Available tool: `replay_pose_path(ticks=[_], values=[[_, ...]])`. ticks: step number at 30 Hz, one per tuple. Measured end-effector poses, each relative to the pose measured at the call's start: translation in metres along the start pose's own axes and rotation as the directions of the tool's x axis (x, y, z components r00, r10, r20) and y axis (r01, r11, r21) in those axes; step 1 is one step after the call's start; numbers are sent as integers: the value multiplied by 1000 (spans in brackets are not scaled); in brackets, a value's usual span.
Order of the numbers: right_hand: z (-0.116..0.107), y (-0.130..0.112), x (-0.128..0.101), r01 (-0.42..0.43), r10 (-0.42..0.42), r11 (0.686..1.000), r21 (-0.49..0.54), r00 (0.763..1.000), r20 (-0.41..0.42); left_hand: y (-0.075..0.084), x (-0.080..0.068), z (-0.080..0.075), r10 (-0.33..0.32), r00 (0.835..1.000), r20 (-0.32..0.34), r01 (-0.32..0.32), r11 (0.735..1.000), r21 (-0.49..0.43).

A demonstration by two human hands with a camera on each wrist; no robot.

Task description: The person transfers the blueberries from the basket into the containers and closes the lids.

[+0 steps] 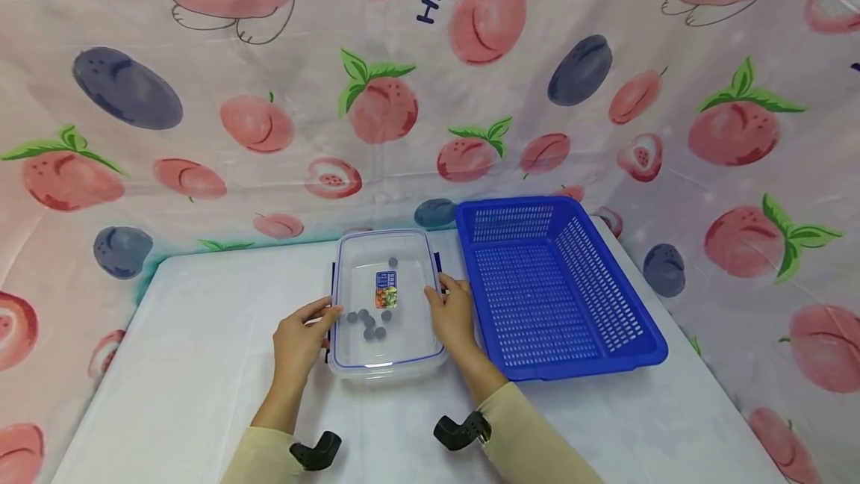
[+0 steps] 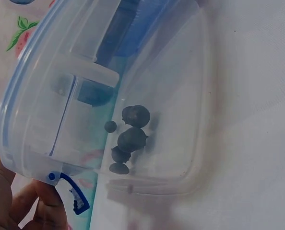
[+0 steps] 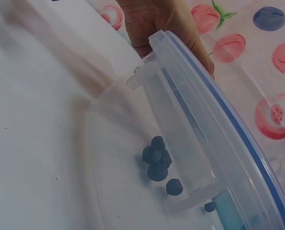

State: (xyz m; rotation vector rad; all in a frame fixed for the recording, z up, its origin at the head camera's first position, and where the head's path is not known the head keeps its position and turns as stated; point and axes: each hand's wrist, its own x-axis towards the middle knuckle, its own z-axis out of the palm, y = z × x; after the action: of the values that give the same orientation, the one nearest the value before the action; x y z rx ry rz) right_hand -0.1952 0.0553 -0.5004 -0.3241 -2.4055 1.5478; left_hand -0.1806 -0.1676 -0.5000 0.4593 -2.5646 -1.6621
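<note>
A clear plastic food container with a blue-edged lid stands on the table. Inside lie several blueberries, mostly clustered at the near left, one far off near the back. My left hand holds the left side, thumb at the lid's edge and fingers by a blue side latch that juts outward. On the opposite side my right hand grips the rim, thumb over the lid; its fingers are partly hidden behind the container. Across the container in the right wrist view, the left hand shows again.
To the right stands a blue perforated basket, close beside my right hand. A white cloth covers the table. Behind it hangs a fruit-printed curtain. A small printed label sits at the middle of the lid.
</note>
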Motion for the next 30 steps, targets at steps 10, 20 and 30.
replay_pose_path(ticks=[10,20,30], values=[[-2,4,1,-55,54,997,48,998,20,-14,-1,1,8,1000,1,-8,1000,26],[-10,7,-3,-261,239,960,101,952,189,-21,-4,-1,-50,990,134,52,999,-6],[-12,7,-2,-282,243,950,136,938,245,-12,1,-8,-26,998,61,25,1000,17]])
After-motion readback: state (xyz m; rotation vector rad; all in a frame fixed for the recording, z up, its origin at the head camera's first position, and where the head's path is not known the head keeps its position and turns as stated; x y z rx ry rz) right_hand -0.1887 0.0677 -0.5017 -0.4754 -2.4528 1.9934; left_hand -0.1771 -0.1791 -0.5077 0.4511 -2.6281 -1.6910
